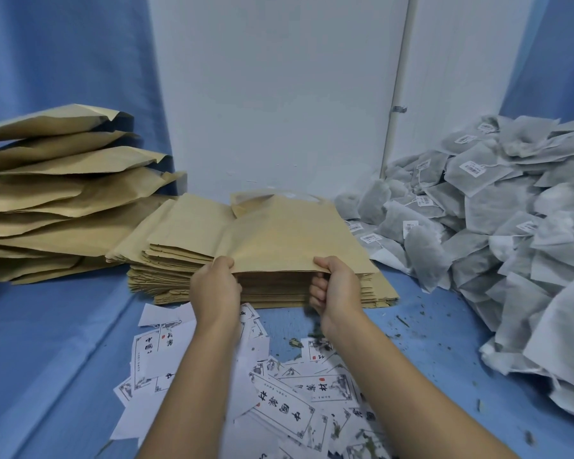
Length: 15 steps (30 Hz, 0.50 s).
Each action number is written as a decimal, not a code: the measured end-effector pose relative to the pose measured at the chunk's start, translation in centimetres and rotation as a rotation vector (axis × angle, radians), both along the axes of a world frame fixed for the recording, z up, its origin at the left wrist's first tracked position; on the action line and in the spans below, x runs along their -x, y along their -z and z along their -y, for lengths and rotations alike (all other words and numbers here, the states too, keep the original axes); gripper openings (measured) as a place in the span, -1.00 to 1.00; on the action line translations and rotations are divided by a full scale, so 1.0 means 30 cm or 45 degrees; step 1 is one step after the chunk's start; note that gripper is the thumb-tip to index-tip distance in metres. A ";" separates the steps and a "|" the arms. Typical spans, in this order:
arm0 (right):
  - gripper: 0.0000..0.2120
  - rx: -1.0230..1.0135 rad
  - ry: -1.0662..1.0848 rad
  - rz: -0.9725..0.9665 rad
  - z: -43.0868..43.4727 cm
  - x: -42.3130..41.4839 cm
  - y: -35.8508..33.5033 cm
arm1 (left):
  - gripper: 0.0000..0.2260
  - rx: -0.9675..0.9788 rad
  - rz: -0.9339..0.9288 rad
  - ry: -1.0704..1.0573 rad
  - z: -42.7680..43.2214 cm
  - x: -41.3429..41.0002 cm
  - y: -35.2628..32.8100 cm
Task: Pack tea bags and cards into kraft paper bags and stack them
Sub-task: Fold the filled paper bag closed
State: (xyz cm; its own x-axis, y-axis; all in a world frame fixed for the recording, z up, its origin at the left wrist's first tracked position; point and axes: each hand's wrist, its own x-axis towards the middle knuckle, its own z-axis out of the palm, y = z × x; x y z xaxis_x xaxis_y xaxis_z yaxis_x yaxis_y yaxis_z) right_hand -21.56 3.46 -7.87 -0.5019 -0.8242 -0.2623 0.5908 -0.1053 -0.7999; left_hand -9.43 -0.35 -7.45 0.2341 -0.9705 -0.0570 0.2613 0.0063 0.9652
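The step in hand appears to be taking 1 fresh bag from the supply, before any filling. At the centre of the frame the left hand [216, 286] and the right hand [337, 289] are both pinching the near edge of the top kraft bag [279, 236]. Each thumb is lying on top of the paper and the fingers are curling under it. That edge is lifting slightly off the stack of flat empty bags [272, 289] beneath it, while its far end is resting on the stack. Whether the hands are parting the bag's mouth or only raising the whole bag, I cannot tell.

The tea bags [511, 226] are lying in a loose grey heap along the right side. The cards [289, 402] are scattered at bottom centre, under the forearms, on the blue cloth [47, 359]. The filled bags [57, 200] are piling up at the left.

Next, the move probably calls for separating only 1 sheet-thin bag from its neighbours, spreading its mouth, then freeing 1 hand to reach right for tea bags.
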 end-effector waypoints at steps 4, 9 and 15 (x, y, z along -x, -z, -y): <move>-0.84 0.045 -0.074 0.005 -0.006 -0.012 -0.008 | -0.82 0.049 -0.243 -0.059 -0.010 0.014 0.001; -0.83 0.125 -0.249 -0.104 -0.010 -0.061 -0.009 | -0.96 0.079 -0.417 0.197 -0.023 0.040 -0.026; -0.85 0.082 -0.045 -0.020 -0.019 -0.075 -0.026 | -0.79 0.137 -0.539 0.258 -0.016 0.013 -0.051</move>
State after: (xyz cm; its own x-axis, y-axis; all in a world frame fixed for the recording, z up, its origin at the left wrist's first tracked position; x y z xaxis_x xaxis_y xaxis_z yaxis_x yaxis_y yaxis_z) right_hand -19.32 4.03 -7.10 -0.4760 -0.8563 -0.2004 0.5824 -0.1362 -0.8014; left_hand -9.81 0.13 -5.90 0.0175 -0.9998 -0.0029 0.6376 0.0089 0.7703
